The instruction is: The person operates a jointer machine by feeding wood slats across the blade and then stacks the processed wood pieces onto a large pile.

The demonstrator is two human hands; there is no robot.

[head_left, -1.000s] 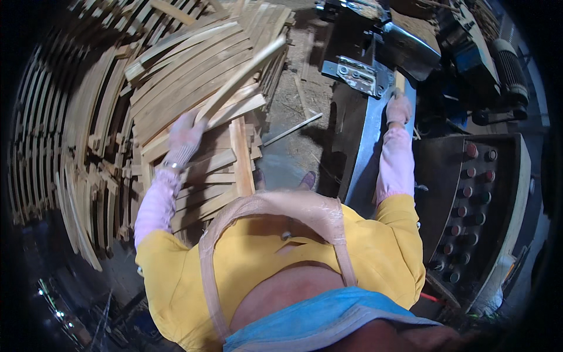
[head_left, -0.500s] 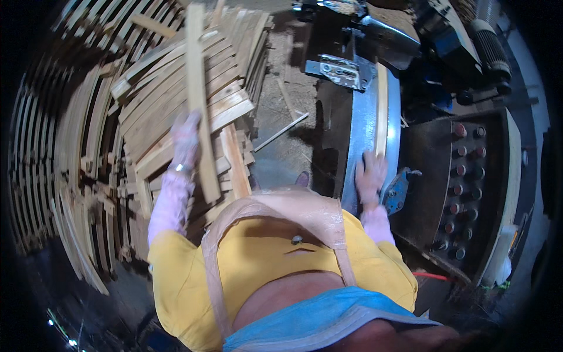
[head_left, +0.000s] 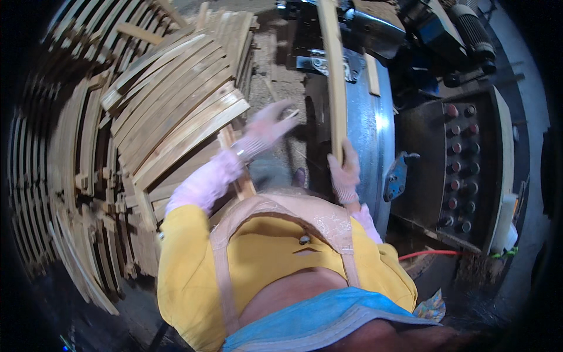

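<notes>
My right hand [head_left: 345, 167] is closed around the near end of a long wooden strip [head_left: 335, 88]. That strip points away from me, slanting over the left edge of the metal machine bed [head_left: 366, 135]. A second wooden strip [head_left: 372, 75] lies on the far part of the bed, under the machine head. My left hand [head_left: 272, 124], smeared a little by motion, is in the air between the wood pile and the bed. Its fingers look spread, with no strip gripped. A thin pale sliver shows by its fingertips; I cannot tell whether they touch it.
A fanned pile of wooden strips [head_left: 182, 100] stands at my left, with stacked slats [head_left: 64, 141] beyond it. To the right are a control panel [head_left: 431, 158] with several round buttons and a blue bracket [head_left: 397, 183]. A ribbed motor [head_left: 471, 35] sits far right. A red hose [head_left: 428, 253] runs below the panel.
The strip from my left hand is now in my right hand, over the bed's edge. My left hand has moved right, off the pile. The other strip has slid farther away along the bed.
</notes>
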